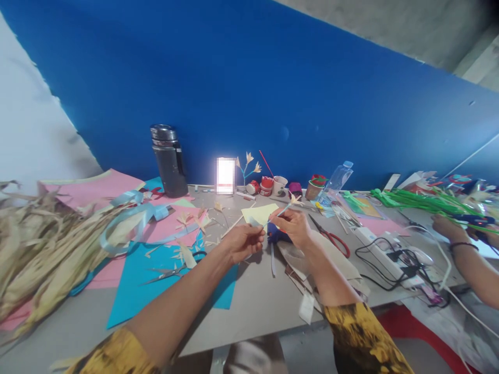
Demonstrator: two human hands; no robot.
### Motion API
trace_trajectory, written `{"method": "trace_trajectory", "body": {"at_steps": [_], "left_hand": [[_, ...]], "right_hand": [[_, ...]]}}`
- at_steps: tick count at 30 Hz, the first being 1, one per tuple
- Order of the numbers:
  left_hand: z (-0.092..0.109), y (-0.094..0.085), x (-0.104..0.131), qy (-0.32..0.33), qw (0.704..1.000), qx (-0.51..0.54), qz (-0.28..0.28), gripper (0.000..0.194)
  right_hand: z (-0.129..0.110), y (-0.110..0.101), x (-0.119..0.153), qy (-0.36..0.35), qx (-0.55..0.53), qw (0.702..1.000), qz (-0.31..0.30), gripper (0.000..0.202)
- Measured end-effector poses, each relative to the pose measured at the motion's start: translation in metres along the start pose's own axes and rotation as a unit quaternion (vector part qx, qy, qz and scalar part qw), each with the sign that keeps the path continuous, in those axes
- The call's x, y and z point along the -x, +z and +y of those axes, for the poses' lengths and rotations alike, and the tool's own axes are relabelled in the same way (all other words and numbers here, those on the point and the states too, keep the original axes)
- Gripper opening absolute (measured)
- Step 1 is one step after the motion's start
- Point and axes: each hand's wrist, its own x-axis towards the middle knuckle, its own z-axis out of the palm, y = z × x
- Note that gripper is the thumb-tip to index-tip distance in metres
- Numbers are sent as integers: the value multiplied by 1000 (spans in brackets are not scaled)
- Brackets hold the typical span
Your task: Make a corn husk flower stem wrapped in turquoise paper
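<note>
Between my two hands is a thin light-blue stem (286, 209) with a pale husk flower (295, 200) at its upper right end. My right hand (292, 224) pinches the stem just below the flower. My left hand (246, 242) is closed, fingertips together on the stem's lower end. A sheet of pale yellow paper (255, 213) lies just behind the hands. Beneath my right hand sits a dark blue tool (277, 235), partly hidden. Open scissors (166, 274) rest on blue paper (130, 291) beside my left forearm, near loose husk petals (187, 255).
Dried corn husks (42, 249) and a light-blue ribbon coil (107, 234) lie left. A thermos (168, 161), flower spray (245, 171), paper cup (279, 185) and tilted bottle (338, 179) line the back. Right are red-handled scissors (337, 241), a power strip (384, 259) and another person's hand (446, 228).
</note>
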Motion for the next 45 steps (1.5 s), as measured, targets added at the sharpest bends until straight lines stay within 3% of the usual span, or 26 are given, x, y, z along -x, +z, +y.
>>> {"method": "trace_trajectory", "body": {"at_steps": [5, 8, 15, 19, 22, 28, 32, 36, 39, 43, 45], "left_hand": [[3, -1, 1, -48, 999, 13, -21, 15], [2, 0, 1, -36, 999, 11, -9, 15], [-5, 3, -4, 168, 984, -25, 48, 19], [-9, 5, -4, 212, 974, -41, 69, 25], [-7, 6, -1, 175, 982, -35, 58, 24], [5, 1, 3, 0, 999, -48, -3, 9], [6, -4, 0, -49, 997, -51, -34, 8], [2, -1, 0, 26, 999, -40, -20, 16], [-1, 2, 0, 105, 993, -47, 19, 23], [-5, 2, -2, 207, 972, -99, 54, 27], [-5, 2, -2, 224, 966, -118, 60, 30]], "right_hand": [[0, -10, -1, -63, -7, 996, -54, 22], [2, -15, -2, -63, -12, 995, -82, 23], [5, 0, -2, 44, -27, 998, -29, 41], [5, 14, 0, 51, 6, 997, 52, 35], [7, 15, 1, 34, 26, 996, 75, 32], [6, 2, -1, -1, 40, 999, -11, 25], [5, -6, -2, 0, 26, 997, -69, 25], [6, -7, -2, 34, -28, 997, -63, 42], [7, -2, -2, 47, -35, 998, -33, 39], [11, 3, -4, 49, -24, 996, 67, 39], [14, 3, -5, 44, -23, 994, 102, 40]]}}
